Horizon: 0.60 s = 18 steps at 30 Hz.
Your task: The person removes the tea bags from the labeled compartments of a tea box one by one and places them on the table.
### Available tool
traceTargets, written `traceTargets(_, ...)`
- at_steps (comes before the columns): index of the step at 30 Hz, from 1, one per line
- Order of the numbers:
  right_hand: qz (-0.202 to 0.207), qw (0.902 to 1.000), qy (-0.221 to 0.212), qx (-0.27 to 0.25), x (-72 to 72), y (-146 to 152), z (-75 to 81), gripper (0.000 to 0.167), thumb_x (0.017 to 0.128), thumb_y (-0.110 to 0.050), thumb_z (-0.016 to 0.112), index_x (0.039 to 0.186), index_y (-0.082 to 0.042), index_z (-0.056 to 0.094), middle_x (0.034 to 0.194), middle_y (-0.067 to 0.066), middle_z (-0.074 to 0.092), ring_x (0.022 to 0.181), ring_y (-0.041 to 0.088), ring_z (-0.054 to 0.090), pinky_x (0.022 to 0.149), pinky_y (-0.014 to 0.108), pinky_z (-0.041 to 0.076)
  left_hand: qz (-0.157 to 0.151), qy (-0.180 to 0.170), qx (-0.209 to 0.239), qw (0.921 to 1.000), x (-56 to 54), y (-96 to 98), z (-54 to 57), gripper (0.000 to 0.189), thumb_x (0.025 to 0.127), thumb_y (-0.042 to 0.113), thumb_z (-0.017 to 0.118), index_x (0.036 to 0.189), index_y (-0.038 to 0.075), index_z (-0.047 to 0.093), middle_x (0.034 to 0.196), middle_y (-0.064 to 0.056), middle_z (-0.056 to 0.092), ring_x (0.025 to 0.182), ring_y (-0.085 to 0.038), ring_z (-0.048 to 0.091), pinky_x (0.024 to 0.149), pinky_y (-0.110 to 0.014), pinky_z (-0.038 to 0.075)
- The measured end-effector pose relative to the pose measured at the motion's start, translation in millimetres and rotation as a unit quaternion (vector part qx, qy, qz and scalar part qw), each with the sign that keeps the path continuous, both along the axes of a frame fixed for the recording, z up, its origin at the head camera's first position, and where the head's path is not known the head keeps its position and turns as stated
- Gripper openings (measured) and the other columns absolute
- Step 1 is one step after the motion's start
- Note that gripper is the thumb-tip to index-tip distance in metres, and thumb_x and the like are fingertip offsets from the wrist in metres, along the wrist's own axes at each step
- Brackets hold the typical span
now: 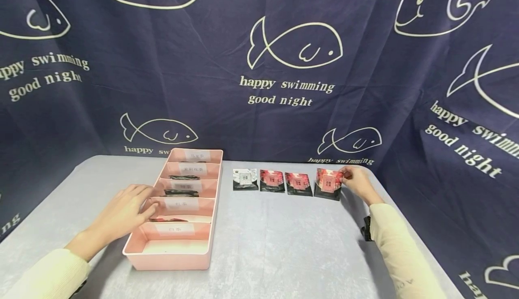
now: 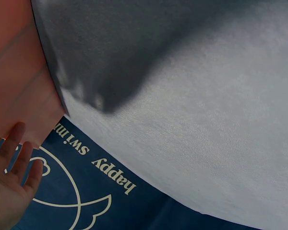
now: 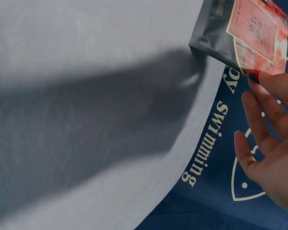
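Observation:
In the head view my right hand (image 1: 357, 183) pinches the right edge of a red and black tea packet (image 1: 329, 183) at the right end of a row. The right wrist view shows the thumb and a finger on the rim of that packet (image 3: 252, 36), the other fingers spread loosely. It is tilted up, its lower edge close to the table. My left hand (image 1: 123, 211) rests at the left rim of a pink divided box (image 1: 170, 262), thumb and fingertips over the rim. In the left wrist view the left hand's fingers (image 2: 20, 160) are extended beside the pink wall.
Left of the held packet lie two more red and black packets (image 1: 272, 181) and a white and black one (image 1: 245, 179). The box has several labelled compartments, some with packets inside (image 1: 181, 192). A dark blue fish-print curtain (image 1: 284, 123) hangs behind the grey table (image 1: 284, 245).

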State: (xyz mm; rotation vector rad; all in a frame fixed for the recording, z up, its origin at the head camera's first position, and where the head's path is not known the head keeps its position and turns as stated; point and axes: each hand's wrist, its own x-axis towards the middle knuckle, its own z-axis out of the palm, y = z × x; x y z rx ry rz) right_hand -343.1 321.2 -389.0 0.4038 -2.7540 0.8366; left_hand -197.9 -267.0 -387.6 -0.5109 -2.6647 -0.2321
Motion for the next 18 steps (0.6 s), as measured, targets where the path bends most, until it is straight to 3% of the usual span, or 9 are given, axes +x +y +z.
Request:
traceTargets(7,-0.034,0.9992,0.008,0.02,-3.1,-6,-7.2,0.022,0.075,0.005,0.057,0.097,0.006,0.059,0.081,0.021,0.065,0.07,0.022,0.061,0.064,0.029,0.046,0.005,0.005,-0.004,1.0,1.2,0.6,0.0,0.037,0.083,0.027,0.061,0.109,0.001,0.059,0.108,-0.017,0.061,0.105,-0.035,0.052,0.089,-0.052,0.04)
traceTargets(13,-0.05,0.9986,0.006,0.015,-5.1,-7,-13.7,0.032,0.074,0.007,0.055,0.105,0.007,0.055,0.09,0.026,0.063,0.079,0.035,0.062,0.068,0.038,0.05,0.009,-0.01,-0.004,0.9999,1.4,0.6,0.5,0.04,0.084,0.029,0.06,0.111,0.0,0.058,0.111,-0.017,0.06,0.107,-0.035,0.05,0.09,-0.053,0.039)
traceTargets(18,-0.062,0.9978,0.0,0.023,-3.4,-10,-15.2,0.035,0.076,0.004,0.057,0.11,0.008,0.052,0.098,0.029,0.061,0.088,0.041,0.06,0.078,0.049,0.049,0.013,-0.02,-0.004,0.9997,3.0,1.0,3.1,0.04,0.083,0.029,0.06,0.111,0.0,0.059,0.112,-0.018,0.06,0.108,-0.035,0.05,0.091,-0.053,0.039)
